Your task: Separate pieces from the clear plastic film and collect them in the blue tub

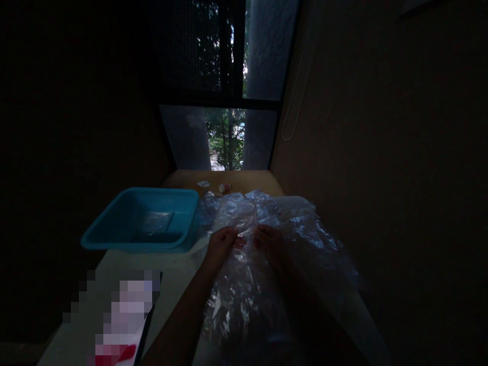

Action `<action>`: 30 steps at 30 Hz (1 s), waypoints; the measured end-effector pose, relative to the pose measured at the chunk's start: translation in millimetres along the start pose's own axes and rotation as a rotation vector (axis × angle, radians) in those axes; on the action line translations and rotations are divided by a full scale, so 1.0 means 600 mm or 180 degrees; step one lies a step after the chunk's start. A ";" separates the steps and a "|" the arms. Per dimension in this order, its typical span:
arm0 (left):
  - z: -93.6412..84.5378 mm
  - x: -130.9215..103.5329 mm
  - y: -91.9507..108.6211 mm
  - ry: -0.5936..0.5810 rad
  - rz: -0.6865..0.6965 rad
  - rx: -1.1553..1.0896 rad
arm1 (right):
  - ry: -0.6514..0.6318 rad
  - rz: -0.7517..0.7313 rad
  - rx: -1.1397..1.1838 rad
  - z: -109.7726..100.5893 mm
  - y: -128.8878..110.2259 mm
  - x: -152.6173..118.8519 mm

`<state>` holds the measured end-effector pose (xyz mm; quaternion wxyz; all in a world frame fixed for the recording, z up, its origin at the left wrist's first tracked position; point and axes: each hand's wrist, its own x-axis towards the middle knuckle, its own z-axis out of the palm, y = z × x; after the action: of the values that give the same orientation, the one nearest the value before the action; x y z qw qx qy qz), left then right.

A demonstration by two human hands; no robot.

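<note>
Both hands are at a clear plastic bag (247, 221) over the middle of the table. My left hand (223, 241) pinches its left side between thumb and forefinger, the other fingers partly curled. On the right side, my right hand (270, 241) has its fingers closed on the same film. More crinkled clear plastic bags (312, 231) lie around and beneath, spreading right and towards me; in the dim light I cannot tell where one ends and another begins.
A blue plastic basin (102, 236) stands at the left with a clear flat packet (156, 222) inside. A blurred-out flat item (127, 310) lies front left on the white table (175, 274). Near the window sill are a small pinkish cylinder (224, 188) and a white scrap (203, 183).
</note>
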<state>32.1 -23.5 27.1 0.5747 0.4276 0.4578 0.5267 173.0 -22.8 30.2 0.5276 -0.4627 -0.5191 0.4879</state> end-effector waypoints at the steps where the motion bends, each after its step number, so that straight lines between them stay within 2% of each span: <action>1: 0.000 0.000 0.000 0.0004 0.0014 0.0006 | 0.0030 -0.0011 0.0021 0.001 0.000 0.000; 6: 0.000 0.001 0.000 -0.0038 0.0041 -0.0038 | 0.0342 0.0125 0.0203 0.005 0.002 0.002; 11: -0.001 0.004 -0.003 -0.0006 0.0067 -0.0255 | 0.0405 0.0240 0.0210 0.005 0.006 0.003; 18: -0.005 0.013 -0.010 -0.0149 0.0161 -0.0920 | 0.0640 0.0083 0.0136 -0.013 0.001 0.007; 21: -0.005 0.014 -0.010 -0.0204 0.0187 -0.1010 | 0.0592 -0.0088 0.0192 -0.015 -0.024 0.014; 24: -0.004 0.015 -0.010 -0.0162 0.0184 -0.1011 | 0.0456 -0.0234 0.0334 0.001 -0.064 0.023; 27: -0.006 0.017 -0.009 -0.0114 0.0138 -0.1181 | 0.0267 -0.0256 0.0526 0.034 -0.105 0.032; 30: -0.011 0.021 -0.005 -0.0070 -0.0063 -0.1625 | 0.0102 -0.0005 0.0730 0.076 -0.135 0.044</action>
<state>26.6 -11.3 21.8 0.6740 0.2698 0.3078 0.6149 130.0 -5.1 115.0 0.5857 -0.4067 -0.4517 0.5363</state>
